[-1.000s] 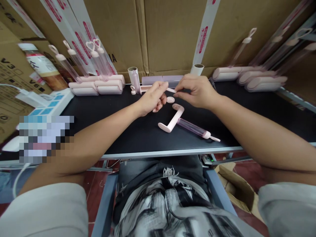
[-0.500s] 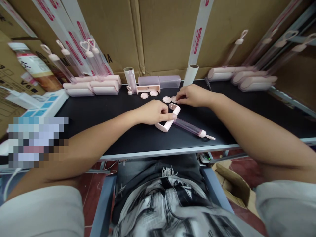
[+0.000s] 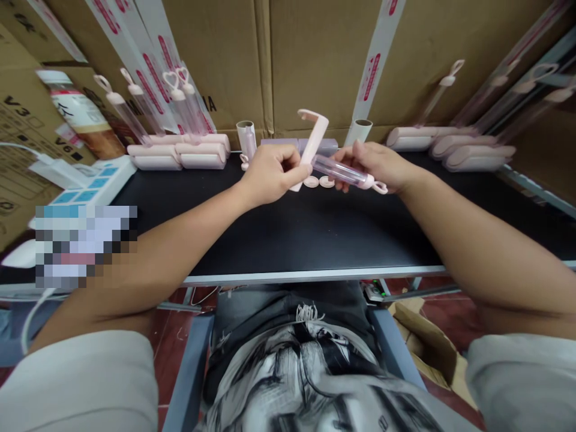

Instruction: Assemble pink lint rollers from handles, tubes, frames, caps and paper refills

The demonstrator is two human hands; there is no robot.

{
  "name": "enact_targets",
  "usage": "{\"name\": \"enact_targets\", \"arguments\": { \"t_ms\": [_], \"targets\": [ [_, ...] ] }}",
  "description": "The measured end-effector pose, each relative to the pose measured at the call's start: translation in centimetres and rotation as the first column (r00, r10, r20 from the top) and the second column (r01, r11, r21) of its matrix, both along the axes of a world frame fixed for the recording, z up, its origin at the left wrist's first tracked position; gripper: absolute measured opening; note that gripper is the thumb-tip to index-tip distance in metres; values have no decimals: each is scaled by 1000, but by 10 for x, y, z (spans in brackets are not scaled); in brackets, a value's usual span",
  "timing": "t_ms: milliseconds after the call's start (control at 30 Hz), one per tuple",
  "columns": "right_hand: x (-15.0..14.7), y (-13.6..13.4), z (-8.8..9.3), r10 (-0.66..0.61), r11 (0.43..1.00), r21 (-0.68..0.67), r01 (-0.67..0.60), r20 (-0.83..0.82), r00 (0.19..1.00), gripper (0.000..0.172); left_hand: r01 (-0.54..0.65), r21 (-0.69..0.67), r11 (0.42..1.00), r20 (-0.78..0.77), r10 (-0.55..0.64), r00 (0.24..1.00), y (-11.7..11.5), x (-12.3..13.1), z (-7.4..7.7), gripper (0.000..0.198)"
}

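My left hand [image 3: 272,175] is closed on the pink L-shaped frame of a lint roller [image 3: 316,137], lifted above the table. Its clear purple handle [image 3: 341,170] points right and slightly down, ending in a pink cap with a loop. My right hand [image 3: 375,167] is directly behind the handle, thumb up and fingers bent. The handle hides part of these fingers, so I cannot tell whether they grip anything. Two round pink discs [image 3: 311,182] lie on the table just below the frame and handle.
Assembled pink lint rollers stand at the back left [image 3: 200,153] and back right [image 3: 479,157]. Two white tubes [image 3: 361,131] and purple covers [image 3: 279,143] are at the back. A power strip [image 3: 96,186] and a bottle [image 3: 81,114] are on the left; cardboard [image 3: 310,66] rises behind the table [image 3: 315,240].
My left hand has raised the lint roller frame from the table, and its handle has come up too. My right hand has moved off the discs to behind the handle.
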State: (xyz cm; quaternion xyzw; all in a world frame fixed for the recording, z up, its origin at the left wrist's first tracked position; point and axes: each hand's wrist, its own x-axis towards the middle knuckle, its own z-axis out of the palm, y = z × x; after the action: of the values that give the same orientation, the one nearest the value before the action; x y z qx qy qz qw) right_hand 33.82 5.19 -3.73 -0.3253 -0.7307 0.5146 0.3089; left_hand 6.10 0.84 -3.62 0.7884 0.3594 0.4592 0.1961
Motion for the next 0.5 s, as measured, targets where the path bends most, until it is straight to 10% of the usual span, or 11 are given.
{"name": "enact_targets", "arguments": {
  "t_ms": [133, 300, 500],
  "targets": [
    [8, -3, 5, 220, 958, -196, -211, 26, 975, 73, -123, 111, 986, -6, 124, 992, 19, -15, -4, 38],
    [8, -2, 4, 313, 936, -169, -307, 4, 950, 59, 44, -235, 971, 48, -34, 998, 28, -27, 0, 46],
    [2, -5, 1, 374, 923, -136, -359, 99, 922, 49, 522, -654, 547, 264, -482, 836, 7, -28, 9, 78]
  ]
}}
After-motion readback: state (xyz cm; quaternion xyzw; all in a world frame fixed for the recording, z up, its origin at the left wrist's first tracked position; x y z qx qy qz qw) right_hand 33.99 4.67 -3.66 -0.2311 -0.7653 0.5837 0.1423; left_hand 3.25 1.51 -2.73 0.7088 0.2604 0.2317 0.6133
